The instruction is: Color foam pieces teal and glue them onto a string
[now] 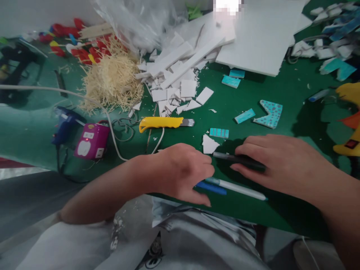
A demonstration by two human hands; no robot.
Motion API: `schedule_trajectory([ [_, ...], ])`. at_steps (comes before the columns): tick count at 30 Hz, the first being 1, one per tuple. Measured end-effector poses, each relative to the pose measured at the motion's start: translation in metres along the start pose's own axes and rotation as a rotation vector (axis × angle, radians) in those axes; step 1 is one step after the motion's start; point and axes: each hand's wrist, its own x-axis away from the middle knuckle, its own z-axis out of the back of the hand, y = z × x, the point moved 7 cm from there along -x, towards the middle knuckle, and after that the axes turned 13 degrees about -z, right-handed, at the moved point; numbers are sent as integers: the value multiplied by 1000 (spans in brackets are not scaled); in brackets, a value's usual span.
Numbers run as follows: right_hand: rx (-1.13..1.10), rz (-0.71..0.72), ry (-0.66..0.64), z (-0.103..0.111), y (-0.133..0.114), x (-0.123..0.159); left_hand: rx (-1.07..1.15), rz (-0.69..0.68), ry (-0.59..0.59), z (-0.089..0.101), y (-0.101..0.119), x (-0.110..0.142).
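Observation:
My left hand (pixel 185 174) hovers at the table's front edge, thumb apart from its fingers, beside a blue marker (pixel 214 188) and a white marker with a teal tip (pixel 243 189). I see nothing held in it, though the hand covers part of the blue one. My right hand (pixel 284 161) has its thumb and fingers around a black marker (pixel 247 159) lying low over the table. Just past the black marker's end lies a white foam scrap (pixel 210 144). A small teal piece with grey stripes (pixel 219 132) sits behind that scrap.
A yellow utility knife (pixel 165 122) lies with its blade out. Behind it are foam offcuts (pixel 180 86) and straw-like shreds (pixel 112 80). On the left are a blue glue gun (pixel 66 123) and a purple power adapter (pixel 92 140) with cords. A spotted teal piece (pixel 270 114) lies right.

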Motion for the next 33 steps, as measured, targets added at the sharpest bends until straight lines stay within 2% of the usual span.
schedule_trajectory([
  [3,-23,19,7,3,-1,0,-28,0,44,-1,-2,-3],
  [9,-11,40,-8,2,1,4,253,154,-100,-19,-17,-7],
  [14,-32,0,-48,-3,5,4,354,158,-44,-19,-21,-8],
  [20,-38,25,-27,1,3,3,135,91,-72,-19,-13,-7],
  [24,-44,-6,-35,-3,5,2,-111,0,15,-17,-3,-12],
  [30,53,-155,75,3,17,3,-235,-78,151,-13,2,-14],
  [33,128,-224,139,9,21,4,-285,-73,134,-12,2,-15],
])
